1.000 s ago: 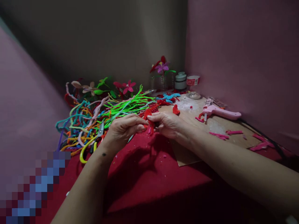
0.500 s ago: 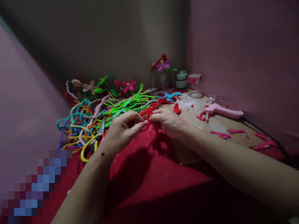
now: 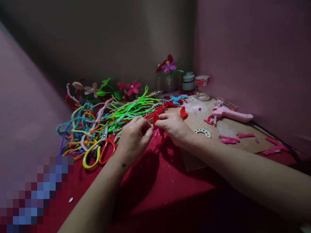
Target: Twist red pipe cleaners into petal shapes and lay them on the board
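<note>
Between my hands, above the red cloth [image 3: 170, 187], is a red pipe-cleaner piece [image 3: 155, 119] bent into a petal-like loop. My right hand [image 3: 173, 127] pinches it between thumb and fingers. My left hand [image 3: 137, 132] is closed at its left side, fingertips together on its edge; exactly what they grip is too small to see. A bit of pink pipe cleaner [image 3: 156, 132] shows just below the red piece. Left of my left wrist lie scissors [image 3: 105, 136] with one yellow and one red handle. Behind my hands spread bright green pipe cleaners [image 3: 133, 108].
A pink glue gun [image 3: 230, 115] rests on a brown board [image 3: 247, 129] at right, with pink scraps [image 3: 229, 139] and a white ring with holes [image 3: 202, 132]. Tangled coloured pipe cleaners [image 3: 82, 119] lie left. Pipe-cleaner flowers [image 3: 133, 87] and a lidded jar [image 3: 188, 81] stand behind.
My left hand has turned and shifted right and inward, uncovering the red scissor handle. My right hand keeps its pinch on the red piece, and the white ring has come into view.
</note>
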`<action>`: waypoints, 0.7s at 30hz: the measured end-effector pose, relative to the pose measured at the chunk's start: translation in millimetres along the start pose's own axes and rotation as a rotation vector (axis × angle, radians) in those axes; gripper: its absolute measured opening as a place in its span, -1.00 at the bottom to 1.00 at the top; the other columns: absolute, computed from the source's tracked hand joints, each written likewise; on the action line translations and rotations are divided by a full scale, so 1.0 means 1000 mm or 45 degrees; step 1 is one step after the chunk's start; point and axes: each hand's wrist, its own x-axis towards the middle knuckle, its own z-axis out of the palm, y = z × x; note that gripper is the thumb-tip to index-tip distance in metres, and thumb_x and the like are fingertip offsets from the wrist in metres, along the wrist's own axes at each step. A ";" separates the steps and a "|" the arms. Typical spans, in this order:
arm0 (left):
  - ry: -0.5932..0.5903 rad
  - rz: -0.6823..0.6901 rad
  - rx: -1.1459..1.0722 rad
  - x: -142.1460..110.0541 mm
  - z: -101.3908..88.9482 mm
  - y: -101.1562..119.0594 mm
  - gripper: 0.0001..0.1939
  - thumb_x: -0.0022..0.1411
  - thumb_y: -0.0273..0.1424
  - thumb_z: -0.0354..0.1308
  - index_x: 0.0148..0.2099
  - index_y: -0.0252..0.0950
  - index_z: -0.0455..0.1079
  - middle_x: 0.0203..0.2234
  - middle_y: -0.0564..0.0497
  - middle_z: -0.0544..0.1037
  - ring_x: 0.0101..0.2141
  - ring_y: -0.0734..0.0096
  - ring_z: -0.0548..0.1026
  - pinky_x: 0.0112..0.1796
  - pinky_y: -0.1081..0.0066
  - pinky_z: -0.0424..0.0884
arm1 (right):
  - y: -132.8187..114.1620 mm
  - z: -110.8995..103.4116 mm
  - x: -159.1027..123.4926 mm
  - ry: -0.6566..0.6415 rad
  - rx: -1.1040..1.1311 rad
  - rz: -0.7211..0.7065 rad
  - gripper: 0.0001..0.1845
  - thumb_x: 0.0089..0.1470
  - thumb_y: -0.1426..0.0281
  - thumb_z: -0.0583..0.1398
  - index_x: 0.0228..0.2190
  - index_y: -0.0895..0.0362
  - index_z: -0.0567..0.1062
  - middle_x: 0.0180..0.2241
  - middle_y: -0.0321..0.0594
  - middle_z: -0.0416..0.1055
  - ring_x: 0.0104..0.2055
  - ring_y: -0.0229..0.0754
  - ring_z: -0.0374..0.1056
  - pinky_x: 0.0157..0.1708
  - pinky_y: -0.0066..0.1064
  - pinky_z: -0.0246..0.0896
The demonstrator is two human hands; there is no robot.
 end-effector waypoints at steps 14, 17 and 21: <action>0.025 0.046 0.249 -0.003 0.003 0.002 -0.87 0.10 -0.48 0.00 -0.49 -0.29 0.22 -0.52 0.03 0.33 -0.49 0.47 0.30 -0.43 0.46 0.22 | 0.004 0.000 0.002 -0.020 -0.026 0.014 -0.88 -0.29 0.53 0.08 -0.60 0.23 0.43 -0.66 -0.36 0.25 -0.63 -0.40 0.06 -0.63 -0.50 -0.09; -0.043 0.009 0.367 -0.005 0.004 0.007 -0.88 0.12 -0.46 -0.02 -0.47 -0.29 0.23 -0.47 -0.01 0.34 -0.48 0.44 0.32 -0.44 0.45 0.23 | 0.005 0.001 0.002 -0.011 -0.068 0.016 -0.89 -0.29 0.53 0.08 -0.62 0.22 0.42 -0.66 -0.36 0.26 -0.62 -0.39 0.07 -0.62 -0.50 -0.06; -0.113 -0.027 0.574 -0.008 0.007 0.012 -0.86 0.16 -0.42 -0.06 -0.41 -0.32 0.26 -0.40 -0.07 0.37 -0.48 0.40 0.37 -0.49 0.42 0.23 | 0.002 0.003 0.000 0.039 -0.183 0.004 -0.91 -0.28 0.54 0.10 -0.66 0.21 0.40 -0.66 -0.34 0.27 -0.59 -0.37 0.11 -0.58 -0.50 -0.01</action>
